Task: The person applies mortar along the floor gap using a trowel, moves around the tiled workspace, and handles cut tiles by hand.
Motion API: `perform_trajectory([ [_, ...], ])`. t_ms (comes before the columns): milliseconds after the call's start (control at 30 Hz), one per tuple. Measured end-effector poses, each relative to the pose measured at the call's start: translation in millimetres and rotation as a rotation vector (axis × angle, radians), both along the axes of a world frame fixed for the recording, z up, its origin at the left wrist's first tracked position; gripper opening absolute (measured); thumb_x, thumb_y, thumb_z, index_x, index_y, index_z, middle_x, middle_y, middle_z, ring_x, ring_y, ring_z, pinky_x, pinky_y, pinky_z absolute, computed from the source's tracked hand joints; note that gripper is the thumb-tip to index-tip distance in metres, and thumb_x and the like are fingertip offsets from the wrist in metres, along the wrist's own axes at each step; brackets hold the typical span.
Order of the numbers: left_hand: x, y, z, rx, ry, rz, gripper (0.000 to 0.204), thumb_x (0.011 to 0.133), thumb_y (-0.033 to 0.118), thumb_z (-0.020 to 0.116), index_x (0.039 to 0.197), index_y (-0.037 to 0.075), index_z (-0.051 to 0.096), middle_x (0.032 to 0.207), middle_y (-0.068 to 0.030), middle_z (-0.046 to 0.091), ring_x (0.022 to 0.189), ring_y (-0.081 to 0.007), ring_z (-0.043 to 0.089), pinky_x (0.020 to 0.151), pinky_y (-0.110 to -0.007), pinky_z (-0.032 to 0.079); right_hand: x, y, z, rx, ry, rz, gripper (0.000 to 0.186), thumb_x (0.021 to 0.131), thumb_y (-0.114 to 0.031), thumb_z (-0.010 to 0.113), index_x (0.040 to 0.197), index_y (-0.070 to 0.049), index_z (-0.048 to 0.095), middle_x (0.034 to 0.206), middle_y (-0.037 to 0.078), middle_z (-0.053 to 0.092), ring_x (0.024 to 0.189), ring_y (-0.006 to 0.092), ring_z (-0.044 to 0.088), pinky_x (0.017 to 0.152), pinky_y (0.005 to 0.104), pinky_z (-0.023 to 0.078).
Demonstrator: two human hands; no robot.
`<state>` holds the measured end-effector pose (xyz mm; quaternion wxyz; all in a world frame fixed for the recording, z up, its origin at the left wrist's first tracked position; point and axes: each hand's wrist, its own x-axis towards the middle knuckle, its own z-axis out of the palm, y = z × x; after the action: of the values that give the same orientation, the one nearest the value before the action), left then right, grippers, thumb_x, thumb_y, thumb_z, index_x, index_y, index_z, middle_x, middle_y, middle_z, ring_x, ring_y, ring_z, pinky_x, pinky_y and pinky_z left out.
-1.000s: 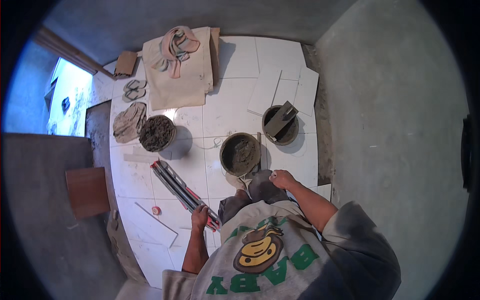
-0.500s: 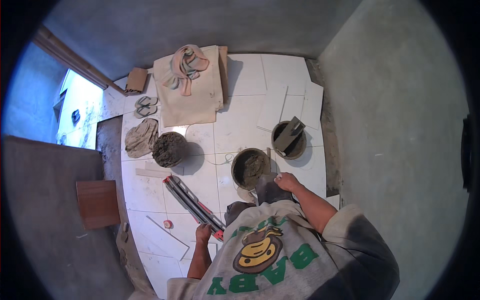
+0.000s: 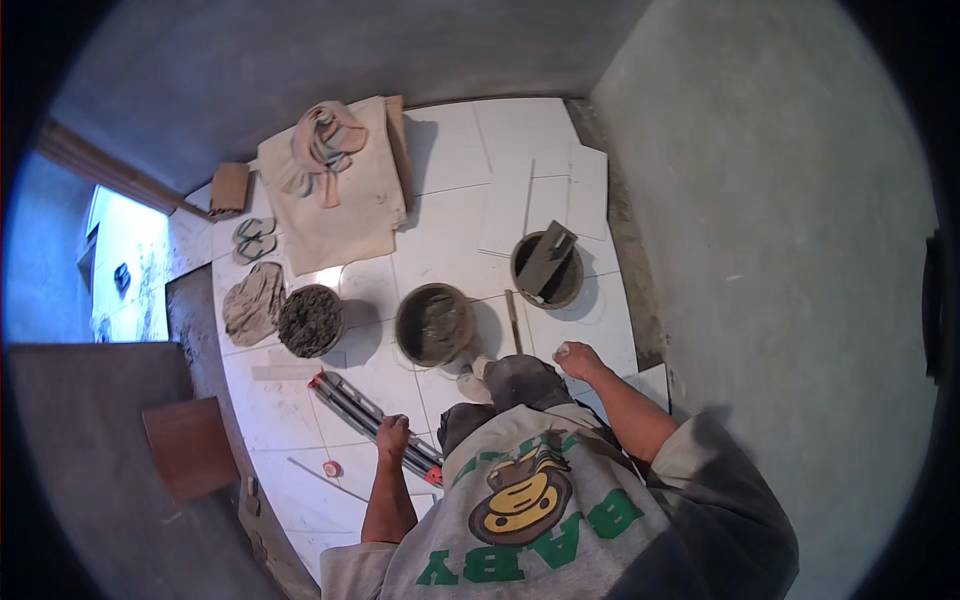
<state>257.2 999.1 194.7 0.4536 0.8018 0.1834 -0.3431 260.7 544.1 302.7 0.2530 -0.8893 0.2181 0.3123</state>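
Two bare hands show, one person's own. The left hand (image 3: 393,436) has its fingers curled in over the one tile cutter (image 3: 345,407), which lies slantwise on the white tiled floor (image 3: 375,285); whether the hand grips it or only hangs above it, I cannot tell. The right hand (image 3: 578,361) is curled beside the right of two dark-trousered knees (image 3: 522,380), and I cannot tell if anything is in it. Three buckets stand ahead: the left bucket (image 3: 338,338) heaped with dark mortar (image 3: 308,318), the middle bucket (image 3: 407,325) partly filled, and the right bucket (image 3: 519,265) with one float (image 3: 545,262) resting across it. One narrow stick (image 3: 513,322) lies between the middle and right buckets. Near the cutter is one small red-and-white roll (image 3: 332,468). Farther off are two flip-flops (image 3: 254,240), one crumpled cloth (image 3: 255,305) just beside the left bucket, one striped towel (image 3: 330,150) on a tan sheet (image 3: 350,225), and one brown box (image 3: 230,188). One reddish-brown panel (image 3: 192,450) leans against the left wall (image 3: 80,430).
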Motion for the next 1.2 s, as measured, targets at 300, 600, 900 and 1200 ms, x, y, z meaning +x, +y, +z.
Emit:
perform_trajectory([
  [300, 37.2, -59.6, 27.1, -0.174, 0.014, 0.179, 0.034, 0.084, 0.021, 0.053, 0.103, -0.006, 0.060, 0.083, -0.0117, 0.064, 0.072, -0.0184, 0.061, 0.066, -0.029, 0.050, -81.4, -46.1, -13.9, -0.162, 0.085, -0.103, 0.041, 0.079, -0.035, 0.050, 0.098, -0.002, 0.064, 0.100, 0.023, 0.062, 0.097, 0.0374, 0.057, 0.086, 0.0412, 0.045],
  [600, -41.2, -38.1, -31.8, 0.005, 0.077, 0.103, 0.032, 0.082, 0.021, 0.054, 0.096, -0.006, 0.062, 0.078, -0.0109, 0.063, 0.069, -0.0192, 0.061, 0.062, -0.030, 0.048, -19.1, -80.4, 13.6, -0.023, 0.126, 0.011, 0.041, 0.079, -0.038, 0.050, 0.094, -0.003, 0.065, 0.096, 0.020, 0.063, 0.095, 0.0353, 0.059, 0.082, 0.0397, 0.045],
  [900, -86.0, -79.0, -34.0, 0.003, 0.065, 0.327, 0.016, 0.084, 0.015, 0.053, 0.083, 0.000, 0.059, 0.065, 0.0001, 0.052, 0.058, -0.0087, 0.048, 0.053, -0.025, 0.040, 39.0, -131.9, -29.7, 0.055, 0.128, 0.138, 0.037, 0.079, -0.037, 0.053, 0.091, -0.003, 0.064, 0.092, 0.021, 0.063, 0.092, 0.0359, 0.059, 0.082, 0.0417, 0.045],
  [1200, -55.6, -318.8, -40.2, 0.002, 0.205, 0.057, 0.031, 0.087, 0.023, 0.051, 0.098, -0.004, 0.062, 0.081, -0.0048, 0.064, 0.075, -0.0156, 0.059, 0.070, -0.026, 0.046, 94.4, -227.9, -99.5, 0.149, 0.149, 0.115, 0.036, 0.081, -0.034, 0.050, 0.094, -0.003, 0.063, 0.092, 0.023, 0.063, 0.091, 0.0381, 0.059, 0.084, 0.0431, 0.046],
])
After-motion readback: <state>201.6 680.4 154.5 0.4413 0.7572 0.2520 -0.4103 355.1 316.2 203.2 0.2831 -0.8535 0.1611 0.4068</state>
